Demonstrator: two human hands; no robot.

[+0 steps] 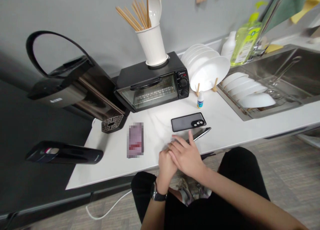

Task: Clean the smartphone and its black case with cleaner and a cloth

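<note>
A dark, thin phone (203, 133), seen nearly edge-on with a shiny rim, tilts above the counter's front edge. My left hand (167, 163) closes around its near end, mostly behind my other hand. Across it lies my right hand (188, 156), fingers stretched out and spread, touching the left hand and passing in front of the phone. Just beyond is a translucent grey phone case (185, 122) with a black rim and camera cutouts, flat on the counter. Left of my hands lies a pixelated phone-shaped object (135, 140).
Behind stand a toaster oven (150, 89) topped by a utensil cup (152, 43), a small bottle (200, 100) and racked plates (207, 71). A black drinks machine (95, 93) and dark upright device (67, 153) are left. The sink (282, 79) holds bowls. The white counter (110, 166) ends before my knees.
</note>
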